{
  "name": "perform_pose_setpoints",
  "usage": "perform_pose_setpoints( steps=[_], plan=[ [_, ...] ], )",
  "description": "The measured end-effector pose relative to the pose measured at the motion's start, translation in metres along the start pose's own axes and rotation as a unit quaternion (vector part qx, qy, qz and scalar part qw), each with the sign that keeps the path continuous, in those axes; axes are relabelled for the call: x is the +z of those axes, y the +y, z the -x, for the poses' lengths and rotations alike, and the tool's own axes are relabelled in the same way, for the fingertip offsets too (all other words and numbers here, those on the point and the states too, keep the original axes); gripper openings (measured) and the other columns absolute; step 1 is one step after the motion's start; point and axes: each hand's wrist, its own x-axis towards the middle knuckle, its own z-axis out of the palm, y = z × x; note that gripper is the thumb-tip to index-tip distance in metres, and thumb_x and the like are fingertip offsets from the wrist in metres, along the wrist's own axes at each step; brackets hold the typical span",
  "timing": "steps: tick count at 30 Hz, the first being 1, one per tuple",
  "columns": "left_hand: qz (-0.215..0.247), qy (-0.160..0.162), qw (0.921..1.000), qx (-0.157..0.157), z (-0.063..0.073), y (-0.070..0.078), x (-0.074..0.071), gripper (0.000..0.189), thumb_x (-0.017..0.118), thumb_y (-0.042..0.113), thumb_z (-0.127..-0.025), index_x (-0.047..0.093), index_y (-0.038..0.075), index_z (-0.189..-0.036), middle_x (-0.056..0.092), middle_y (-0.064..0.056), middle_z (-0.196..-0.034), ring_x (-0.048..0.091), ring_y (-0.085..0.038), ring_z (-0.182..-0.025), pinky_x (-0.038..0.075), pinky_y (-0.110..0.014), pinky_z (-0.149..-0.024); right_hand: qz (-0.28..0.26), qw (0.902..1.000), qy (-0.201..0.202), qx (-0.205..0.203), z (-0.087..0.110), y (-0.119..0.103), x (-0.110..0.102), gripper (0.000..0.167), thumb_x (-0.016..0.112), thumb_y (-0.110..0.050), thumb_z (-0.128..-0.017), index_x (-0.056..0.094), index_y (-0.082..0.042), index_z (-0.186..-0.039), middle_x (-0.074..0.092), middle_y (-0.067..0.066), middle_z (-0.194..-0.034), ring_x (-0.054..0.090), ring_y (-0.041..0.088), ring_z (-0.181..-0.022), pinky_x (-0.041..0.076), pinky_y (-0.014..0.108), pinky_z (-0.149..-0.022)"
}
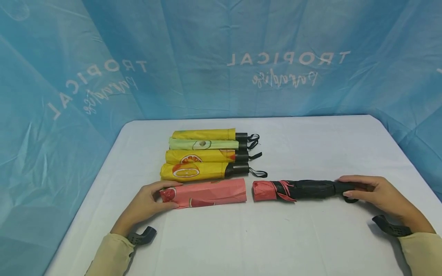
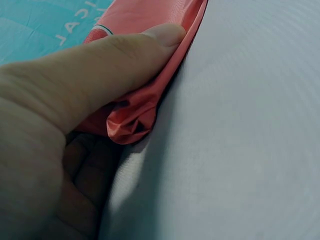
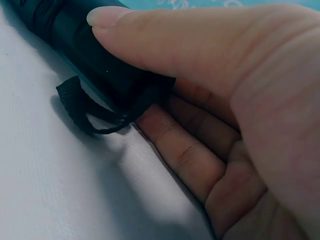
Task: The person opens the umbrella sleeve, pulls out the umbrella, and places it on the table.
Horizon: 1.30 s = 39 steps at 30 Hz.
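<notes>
My left hand point(image 1: 146, 201) pinches the left end of a pink fruit-print umbrella sleeve point(image 1: 214, 193), thumb on its near side. In the left wrist view the thumb presses the crumpled closed end of the pink fabric point(image 2: 132, 122). To the right, a folded umbrella point(image 1: 310, 189), mostly black with pink cloth at its left end, lies in line with the sleeve, a small gap between them. My right hand point(image 1: 380, 195) holds its black handle point(image 3: 110, 65) between thumb and fingers. A black wrist strap loop point(image 3: 92, 112) hangs from the handle end.
Behind the sleeve, several sleeved umbrellas lie in a row, among them a yellow orange-print one point(image 1: 193, 171) and a green avocado-print one point(image 1: 203, 144), handles to the right. They rest on a white table point(image 1: 276, 237). A blue printed curtain point(image 1: 221, 88) surrounds its far and left sides.
</notes>
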Motion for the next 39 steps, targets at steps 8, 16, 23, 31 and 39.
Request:
perform_pose_setpoints(
  steps=[8, 16, 23, 31, 39],
  plan=[
    [0.010, 0.001, 0.9999, -0.007, 0.001, -0.003, -0.001, 0.057, 0.090, 0.040, -0.078, 0.067, 0.036, -0.130, 0.065, 0.010, -0.129, 0.058, -0.017, -0.118, 0.049, -0.025, -0.099, 0.007, 0.9999, 0.002, 0.008, -0.003, -0.001, -0.002, 0.050, 0.078, -0.025, -0.093, 0.064, -0.007, -0.137, 0.062, -0.017, -0.130, 0.054, -0.013, -0.115, 0.055, 0.019, -0.085],
    [0.006, 0.010, 0.9999, -0.011, 0.003, -0.003, -0.006, 0.059, 0.090, 0.041, -0.078, 0.067, 0.035, -0.131, 0.063, 0.010, -0.134, 0.056, -0.016, -0.126, 0.047, -0.026, -0.103, 0.007, 1.0000, 0.002, -0.001, 0.002, 0.004, -0.009, 0.050, 0.077, -0.020, -0.093, 0.063, -0.003, -0.138, 0.062, -0.018, -0.129, 0.056, -0.011, -0.114, 0.055, 0.020, -0.084],
    [0.002, 0.070, 0.9953, 0.067, 0.007, 0.001, -0.035, 0.047, 0.082, 0.021, -0.089, 0.066, 0.021, -0.133, 0.066, 0.003, -0.131, 0.059, -0.014, -0.121, 0.047, -0.021, -0.100, 0.051, 0.9981, 0.027, 0.020, -0.009, -0.033, -0.021, 0.048, 0.070, -0.030, -0.099, 0.059, -0.015, -0.143, 0.063, -0.007, -0.136, 0.056, -0.012, -0.114, 0.053, 0.017, -0.084],
    [0.001, 0.118, 0.9926, 0.026, -0.014, -0.009, -0.057, 0.048, 0.076, 0.030, -0.095, 0.062, 0.021, -0.139, 0.060, 0.000, -0.138, 0.056, -0.018, -0.127, 0.049, -0.036, -0.105, 0.055, 0.9956, 0.019, -0.073, -0.083, -0.135, 0.010, 0.037, 0.076, -0.034, -0.094, 0.071, -0.026, -0.129, 0.069, -0.004, -0.128, 0.066, 0.004, -0.113, 0.053, 0.015, -0.085],
    [0.011, 0.079, 0.9966, 0.019, -0.043, -0.019, -0.044, 0.059, 0.080, 0.038, -0.090, 0.059, 0.018, -0.141, 0.061, 0.001, -0.137, 0.056, -0.020, -0.129, 0.047, -0.032, -0.107, 0.013, 0.9777, -0.114, -0.176, -0.157, -0.175, 0.100, 0.037, 0.077, -0.029, -0.094, 0.073, -0.015, -0.127, 0.072, 0.003, -0.124, 0.068, 0.019, -0.114, 0.056, 0.036, -0.093]
  ],
)
